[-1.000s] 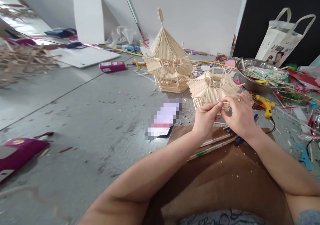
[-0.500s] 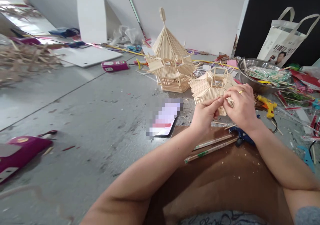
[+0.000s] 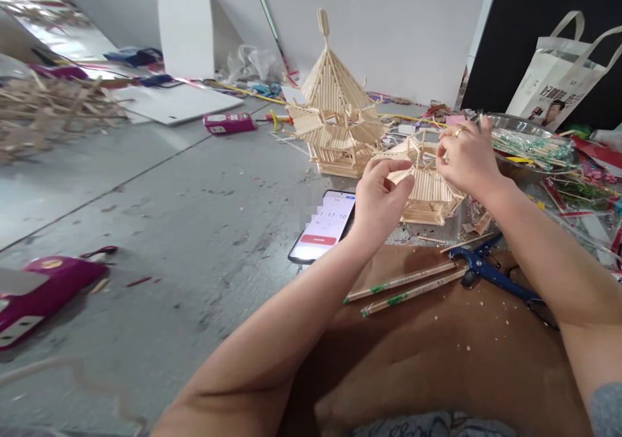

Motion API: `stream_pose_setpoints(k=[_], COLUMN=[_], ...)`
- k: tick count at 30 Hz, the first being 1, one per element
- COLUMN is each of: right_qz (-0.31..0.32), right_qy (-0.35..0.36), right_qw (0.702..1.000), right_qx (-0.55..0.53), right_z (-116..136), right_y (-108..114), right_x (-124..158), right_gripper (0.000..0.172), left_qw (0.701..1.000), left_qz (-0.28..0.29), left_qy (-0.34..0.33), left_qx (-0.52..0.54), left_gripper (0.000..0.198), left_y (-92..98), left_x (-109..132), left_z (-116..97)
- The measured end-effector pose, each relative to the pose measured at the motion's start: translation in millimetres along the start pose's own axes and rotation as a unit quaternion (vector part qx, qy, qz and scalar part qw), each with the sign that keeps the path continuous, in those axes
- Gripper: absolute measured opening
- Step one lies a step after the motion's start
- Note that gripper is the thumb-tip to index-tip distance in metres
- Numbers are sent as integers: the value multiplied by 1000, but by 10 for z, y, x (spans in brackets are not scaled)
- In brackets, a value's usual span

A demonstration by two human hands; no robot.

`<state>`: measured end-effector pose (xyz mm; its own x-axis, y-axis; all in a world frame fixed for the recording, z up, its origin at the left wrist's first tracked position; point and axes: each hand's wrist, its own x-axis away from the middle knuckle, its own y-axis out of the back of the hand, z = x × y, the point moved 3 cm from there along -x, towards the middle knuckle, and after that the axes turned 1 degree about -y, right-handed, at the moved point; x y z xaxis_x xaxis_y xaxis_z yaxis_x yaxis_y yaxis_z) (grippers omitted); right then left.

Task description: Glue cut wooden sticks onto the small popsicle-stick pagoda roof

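Note:
The smaller stick model [image 3: 427, 187], a pale wooden house with sloping roofs, stands in front of both hands. At its left side my left hand [image 3: 381, 194] has thumb and forefinger apart, with nothing visible between them. My right hand [image 3: 469, 155], with a ring on one finger, is at the model's upper right. Its thumb and forefinger are bent together by the upper posts; whatever they pinch is hidden. A taller stick pagoda [image 3: 335, 119] with a pointed roof rises behind. Blue cutting pliers [image 3: 486, 268] and two round sticks [image 3: 413, 291] lie nearer me on a brown board [image 3: 437, 346].
A phone [image 3: 323, 226] showing a timer lies left of my left hand. Behind my right hand stands a metal bowl [image 3: 515, 165] of wrapped sticks, near a white bag [image 3: 544, 93]. Purple devices [image 3: 230, 123] lie at left, with heaped sticks [image 3: 53, 119] beyond.
My hands, pressed together in front of the model before, have come apart. The left moved left and opened; the right rose to the upper posts, uncovering the model's front and the pliers.

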<state>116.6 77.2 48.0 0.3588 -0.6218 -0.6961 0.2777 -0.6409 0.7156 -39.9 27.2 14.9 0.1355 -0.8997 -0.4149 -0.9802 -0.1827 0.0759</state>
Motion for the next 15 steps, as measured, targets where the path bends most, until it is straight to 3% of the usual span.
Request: stream_pose_setpoints(k=[10, 15], right_qz=[49, 41], right_qy=[-1, 6], right_qw=[999, 999], right_qx=[-7, -15], right_z=[1, -15], right_y=[-71, -82], right_x=[-60, -53], right_gripper=[15, 14], left_qw=[999, 999], left_qz=[4, 4], left_qy=[-13, -8], left_qx=[-41, -33], left_gripper=[12, 12], left_y=[8, 17], left_x=[-27, -25], left_z=[-33, -36])
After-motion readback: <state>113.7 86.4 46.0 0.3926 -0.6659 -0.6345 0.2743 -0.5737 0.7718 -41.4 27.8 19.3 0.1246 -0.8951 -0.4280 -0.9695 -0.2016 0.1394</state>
